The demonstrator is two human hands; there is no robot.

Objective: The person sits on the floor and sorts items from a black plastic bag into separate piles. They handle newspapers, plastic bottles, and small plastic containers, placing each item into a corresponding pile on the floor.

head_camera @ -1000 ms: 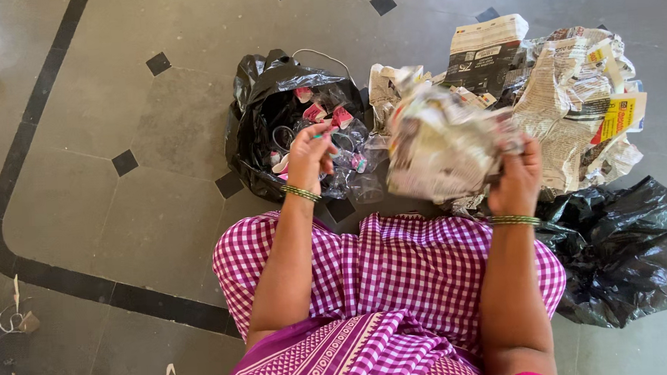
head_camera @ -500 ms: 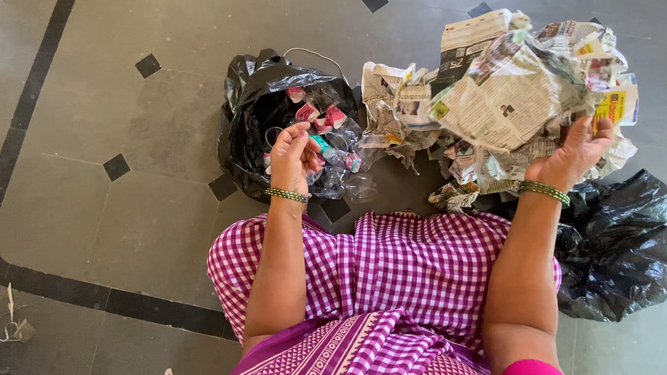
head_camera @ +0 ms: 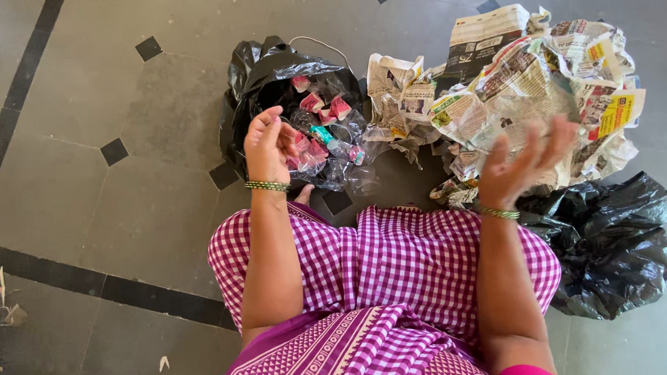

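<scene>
From the head camera, the left hand [head_camera: 269,141] hangs loosely curled, grip holding nothing, just above an open black bag [head_camera: 257,78] of clear wrappers and pink scraps [head_camera: 323,128]; the bag's mouth faces up. The right hand [head_camera: 524,164] is raised with fingers spread, empty, in front of a heap of crumpled newspaper [head_camera: 524,89] lying across the floor [head_camera: 119,92]. A second black bag [head_camera: 614,250] sits beside the right knee.

The right hand [head_camera: 524,164] is motion-blurred, and the small packets [head_camera: 320,128] are too small to identify.
</scene>
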